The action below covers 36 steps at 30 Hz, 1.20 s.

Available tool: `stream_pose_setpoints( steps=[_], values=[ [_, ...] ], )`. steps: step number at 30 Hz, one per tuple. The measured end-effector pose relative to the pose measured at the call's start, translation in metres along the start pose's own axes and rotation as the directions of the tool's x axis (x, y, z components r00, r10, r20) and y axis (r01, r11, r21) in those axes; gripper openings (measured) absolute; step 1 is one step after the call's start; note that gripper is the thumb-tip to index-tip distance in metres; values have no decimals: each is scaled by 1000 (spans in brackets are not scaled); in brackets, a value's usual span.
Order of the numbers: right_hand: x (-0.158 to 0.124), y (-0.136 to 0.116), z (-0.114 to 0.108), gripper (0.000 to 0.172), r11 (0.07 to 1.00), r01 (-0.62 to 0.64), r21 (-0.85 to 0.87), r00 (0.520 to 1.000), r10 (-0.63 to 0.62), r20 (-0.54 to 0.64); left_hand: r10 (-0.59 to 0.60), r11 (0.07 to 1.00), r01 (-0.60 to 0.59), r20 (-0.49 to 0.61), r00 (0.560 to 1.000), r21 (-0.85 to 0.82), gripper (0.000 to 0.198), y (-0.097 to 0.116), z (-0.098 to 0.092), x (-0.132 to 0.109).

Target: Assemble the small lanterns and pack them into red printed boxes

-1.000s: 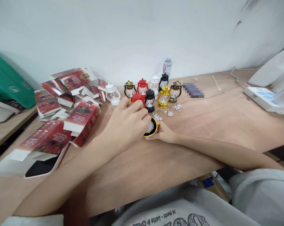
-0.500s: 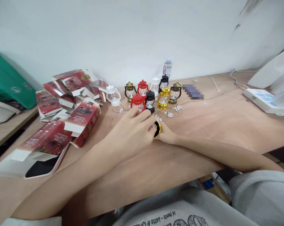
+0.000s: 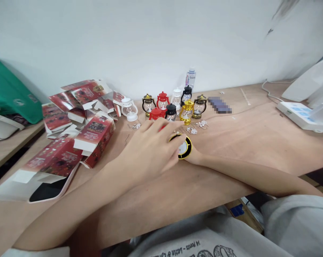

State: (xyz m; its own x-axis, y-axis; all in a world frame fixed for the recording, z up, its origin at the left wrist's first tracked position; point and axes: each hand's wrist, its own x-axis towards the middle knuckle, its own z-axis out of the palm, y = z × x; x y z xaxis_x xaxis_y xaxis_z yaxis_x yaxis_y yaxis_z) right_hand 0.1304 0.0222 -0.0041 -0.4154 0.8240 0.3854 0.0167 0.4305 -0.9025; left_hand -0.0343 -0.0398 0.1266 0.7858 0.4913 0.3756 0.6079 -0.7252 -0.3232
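Note:
My left hand (image 3: 150,148) lies over the middle of the wooden table (image 3: 244,142), fingers curled onto a small black-and-gold lantern (image 3: 183,147) tipped so its round base faces me. My right hand (image 3: 195,157) is mostly hidden under the lantern and behind the left hand; it seems to support the lantern from below. Just behind stands a cluster of toy lanterns: red (image 3: 163,100), gold (image 3: 187,111), black (image 3: 171,111), bronze (image 3: 200,105) and white (image 3: 129,109). Small white metal bits (image 3: 197,127) lie scattered in front of them.
A heap of red-and-white cartons (image 3: 78,121) fills the left side, with a phone (image 3: 46,191) lying under one. A water bottle (image 3: 190,76) stands at the wall. White devices (image 3: 304,114) sit far right, a green bag (image 3: 11,92) far left.
The lantern in my hands has turned, so its round base now faces me, and has shifted slightly right. My left hand's fingers have stretched farther over it.

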Motion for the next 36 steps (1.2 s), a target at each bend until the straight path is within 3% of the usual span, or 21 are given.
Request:
stream_pose_setpoints(
  steps=[3,7,11,13,16,18,22,26,29,33,36],
  values=[
    [-3,-3,-2,26,972,197,-125,980,-197,17,-155,971,163,58,986,-176,31,-8,3,2],
    [-10,-7,-1,23,871,367,-326,930,-356,96,-289,871,369,269,919,-324,35,-23,15,6],
    [-18,-3,3,15,871,415,-262,903,-358,238,-196,758,434,465,864,-486,34,-36,28,7],
    [-22,0,7,20,924,345,-165,923,-302,237,-132,725,433,509,851,-536,33,-40,33,6],
    [-27,3,12,56,990,136,-26,982,-131,139,-76,682,439,540,838,-586,30,-43,37,6],
    [-29,4,14,72,999,44,22,993,-47,106,-63,648,454,550,832,-611,30,-44,39,6],
    [-31,1,13,74,1000,-23,-12,997,24,73,-102,599,496,555,826,-628,30,-42,38,6],
    [-30,-3,12,70,997,-71,-12,993,72,94,-109,569,484,522,846,-665,24,-40,39,5],
    [-30,-2,12,69,999,-32,-12,994,33,105,-113,574,485,523,845,-659,22,-38,37,6],
    [-28,6,10,56,979,205,-5,976,-204,72,-97,555,500,546,832,-664,20,-35,21,8],
    [-23,6,5,42,943,331,17,943,-332,39,-144,540,490,498,855,-684,20,-36,4,6]
  ],
)
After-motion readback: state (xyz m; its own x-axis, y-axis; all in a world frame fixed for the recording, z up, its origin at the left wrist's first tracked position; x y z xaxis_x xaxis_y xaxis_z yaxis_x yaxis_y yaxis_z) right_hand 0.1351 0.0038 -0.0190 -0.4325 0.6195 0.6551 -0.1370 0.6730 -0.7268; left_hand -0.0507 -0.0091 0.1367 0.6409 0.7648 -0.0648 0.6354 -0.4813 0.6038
